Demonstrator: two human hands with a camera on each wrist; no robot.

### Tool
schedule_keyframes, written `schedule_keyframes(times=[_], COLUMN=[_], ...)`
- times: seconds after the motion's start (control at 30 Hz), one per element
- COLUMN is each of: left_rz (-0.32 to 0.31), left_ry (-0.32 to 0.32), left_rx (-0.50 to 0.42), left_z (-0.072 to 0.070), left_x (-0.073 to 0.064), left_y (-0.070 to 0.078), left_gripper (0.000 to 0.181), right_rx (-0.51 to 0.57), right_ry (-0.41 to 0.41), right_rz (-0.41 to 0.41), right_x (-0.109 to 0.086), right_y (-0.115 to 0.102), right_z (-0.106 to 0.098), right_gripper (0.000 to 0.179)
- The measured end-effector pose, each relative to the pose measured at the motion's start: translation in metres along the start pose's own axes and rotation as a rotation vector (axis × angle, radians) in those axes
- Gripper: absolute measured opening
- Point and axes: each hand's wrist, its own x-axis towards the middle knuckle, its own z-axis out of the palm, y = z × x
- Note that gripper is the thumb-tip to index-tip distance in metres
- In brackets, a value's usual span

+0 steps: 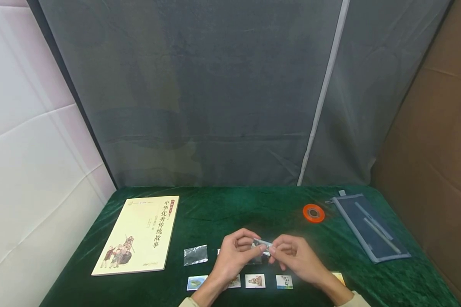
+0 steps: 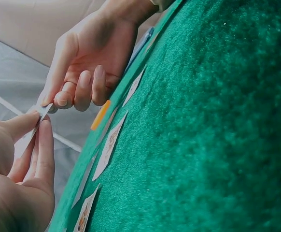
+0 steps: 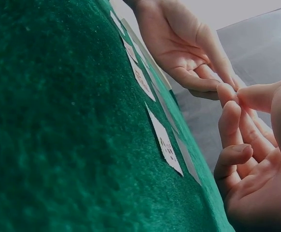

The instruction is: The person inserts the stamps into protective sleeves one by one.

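Note:
Over the cloth, my left hand (image 1: 232, 253) and my right hand (image 1: 296, 258) pinch a small thin stamp-like piece with a shiny surface (image 1: 262, 243) between thumbs and fingers. In the left wrist view, this thin piece (image 2: 43, 116) is seen nearly edge-on between both hands' fingertips. Whether it is one layer or a stamp inside a clear sleeve, I cannot tell. Below the hands lie a stamp with a seated figure (image 1: 255, 281), a panda stamp (image 1: 284, 282) and a blue-green stamp (image 1: 196, 282). Another stamp (image 1: 235, 282) is partly hidden by the left wrist.
A shiny dark sleeve (image 1: 195, 255) lies left of the hands. A cream book (image 1: 138, 234) rests at the left of the green cloth (image 1: 223, 204). At the right are an orange ring-shaped roll (image 1: 313, 213) and a mesh zip pouch (image 1: 372, 230). A yellow stamp (image 1: 338, 277) shows beside the right forearm.

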Motion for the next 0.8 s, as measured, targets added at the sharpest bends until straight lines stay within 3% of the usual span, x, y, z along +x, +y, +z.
schedule_keyframes(times=[0.4,0.8], left_rz=[-0.009,-0.001], left_ry=[-0.026,-0.031], left_rx=[0.026,0.091], left_z=[-0.0007,0.0033], left_x=[0.0001,-0.0014], left_y=[-0.0010,0.0070], left_gripper=[0.032,0.030], right_rx=[0.016,-0.046], right_ry=[-0.043,-0.045], right_rz=[-0.088,-0.012], right_x=[0.0004,-0.0001], right_y=[0.0019,-0.0067], right_z=[-0.0021,-0.0058], right_gripper=[0.009,0.009])
